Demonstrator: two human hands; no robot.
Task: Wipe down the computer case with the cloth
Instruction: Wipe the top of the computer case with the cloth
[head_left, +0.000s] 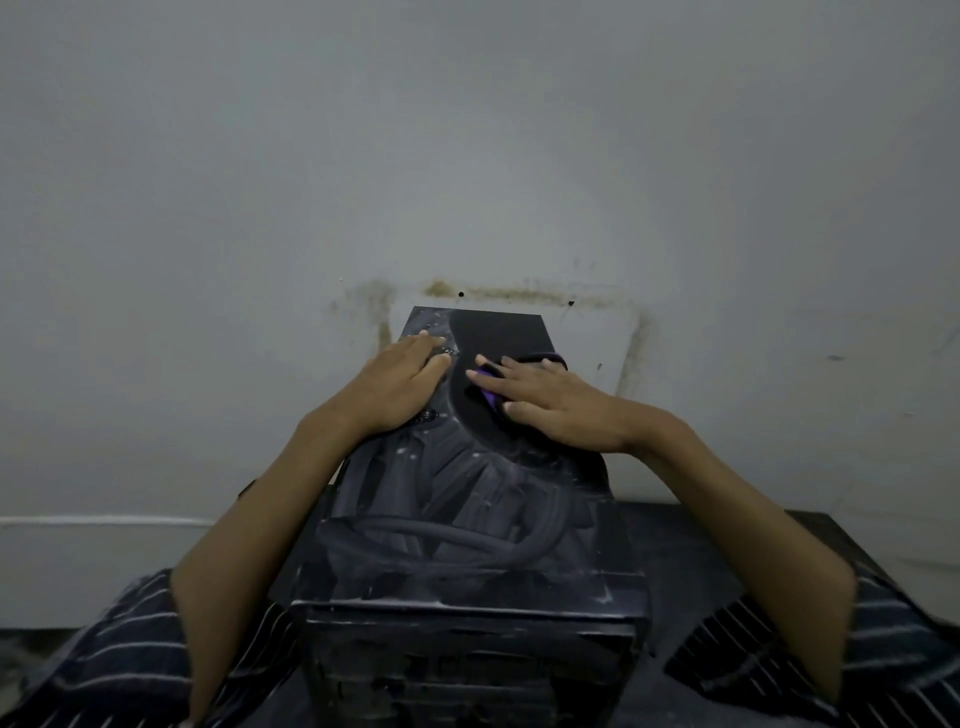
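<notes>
Stained grey wall filled the background, and the computer case stood against it on a dark desk, close to the desk's near edge and right between the person's striped sleeves. Wiping was under way on the case's top panel. The right hand lay with fingers spread and pressed the cloth, dark with a flash of purple, flat against the far right part of that panel, nothing curled round it. The left hand rested apart from it on the far left part, fingers straight and flat, holding nothing, seemingly bracing the case. A clean black swathe ran under and beyond the cloth; the near half of the panel and the left strip looked dusty and streaked. So, by the look of it, the job was partly done: the next stroke called for drawing the cloth toward the near edge, then across the left strip once the bracing hand shifted, with the side panels untouched as far as could be told
</notes>
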